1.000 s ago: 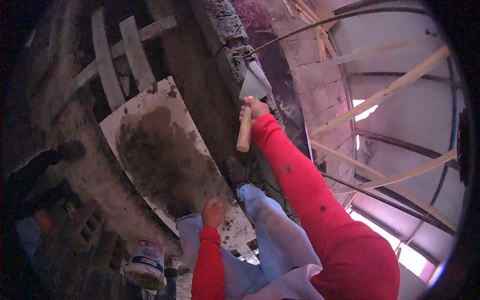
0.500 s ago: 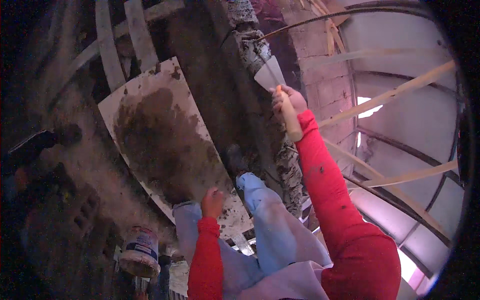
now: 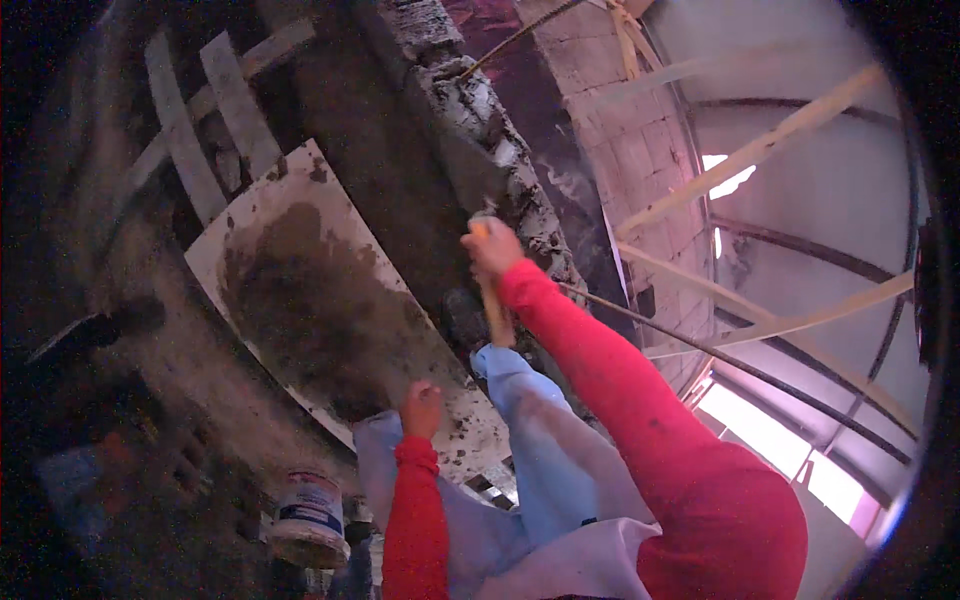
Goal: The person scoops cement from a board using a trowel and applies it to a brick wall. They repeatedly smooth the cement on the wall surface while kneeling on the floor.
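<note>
My right hand [image 3: 494,248] grips a trowel by its pale wooden handle [image 3: 496,312], which has an orange collar at the top. It is beside the rough, mortar-smeared edge of a masonry wall [image 3: 512,165]. The trowel's blade is hard to make out against the grey wall face. Lower and to the left, my left hand [image 3: 422,408] hovers by my knee with its fingers curled in and nothing visible in them. Under it lies a large pale board [image 3: 478,428], tilted in view, with a wide patch of dark wet mortar [image 3: 300,280] on it.
A mortar-stained white bucket [image 3: 310,512] stands at the lower left. Wooden slats [image 3: 238,105] lie beyond the board. On the right are a block wall [image 3: 610,140], timber poles [image 3: 750,150] and a long thin rod [image 3: 745,375]. Dim, unclear shapes fill the far left.
My right hand has come down and left with the trowel, from over the wall's top to its near face. My left hand has barely moved. The view has shifted slightly.
</note>
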Motion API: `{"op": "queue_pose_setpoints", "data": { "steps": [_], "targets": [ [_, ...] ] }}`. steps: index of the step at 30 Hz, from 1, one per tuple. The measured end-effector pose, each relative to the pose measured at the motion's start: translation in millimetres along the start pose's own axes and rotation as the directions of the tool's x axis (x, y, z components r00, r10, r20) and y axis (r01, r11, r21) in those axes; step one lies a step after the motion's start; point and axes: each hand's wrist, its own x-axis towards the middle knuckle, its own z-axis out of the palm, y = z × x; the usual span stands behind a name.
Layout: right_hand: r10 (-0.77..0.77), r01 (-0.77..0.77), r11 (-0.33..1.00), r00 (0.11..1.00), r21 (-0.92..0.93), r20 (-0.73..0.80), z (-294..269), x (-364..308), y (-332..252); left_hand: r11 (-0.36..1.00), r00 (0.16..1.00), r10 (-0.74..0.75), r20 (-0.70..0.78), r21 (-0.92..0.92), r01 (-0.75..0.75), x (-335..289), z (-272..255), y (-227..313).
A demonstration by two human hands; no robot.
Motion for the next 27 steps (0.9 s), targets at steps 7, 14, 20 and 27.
{"op": "queue_pose_setpoints", "data": {
  "steps": [7, 14, 20, 27],
  "targets": [
    [-0.273, 0.174, 0.937, 0.905, -0.302, -0.326, 20.0, 33.7, 59.2, 0.997, 0.999, -0.033, 0.028, -0.072, 0.035, -4.6, -1.0, 14.0],
    [0.114, -0.076, 0.887, 0.992, 0.456, -0.057, -23.1, -39.5, 119.9, 0.986, 0.992, -0.122, 0.027, -0.115, 0.124, -0.5, 0.4, 2.1],
    [0.234, -0.236, 0.744, 0.968, 0.625, 0.088, -17.2, -92.6, 111.9, 0.994, 0.997, -0.074, -0.015, -0.078, 0.073, -4.3, 4.6, -19.6],
    [0.153, -0.152, 0.799, 0.987, 0.582, 0.049, 34.4, -57.8, 65.8, 0.982, 0.987, -0.159, -0.011, -0.104, 0.157, -9.3, 0.8, 0.0]
  ]
}}
